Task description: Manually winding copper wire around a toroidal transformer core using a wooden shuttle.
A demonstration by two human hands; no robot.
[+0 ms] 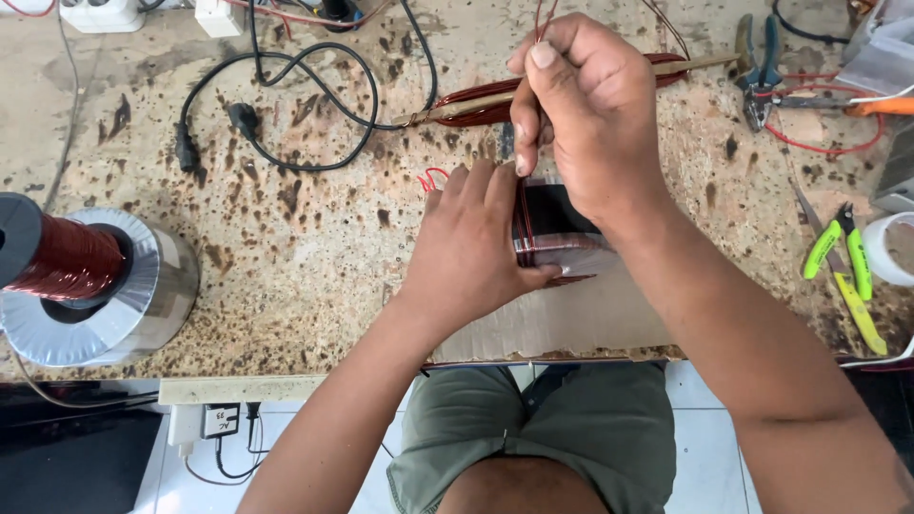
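Lying at the frame's left edge, a big spool of copper wire (pixel 57 257) is feeding nothing visibly. At centre, the left hand (pixel 473 247) is pressing flat against a dark coil bobbin (pixel 552 238), while the right hand (pixel 590 105) is pinching thin copper wire (pixel 539 19) taut above it; winding seems underway, and the next turn needs steady tension

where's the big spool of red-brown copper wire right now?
Head view: the large silver-flanged spool of red-brown copper wire stands at the far left of the speckled stone worktop, near its front edge, well left of the left hand.
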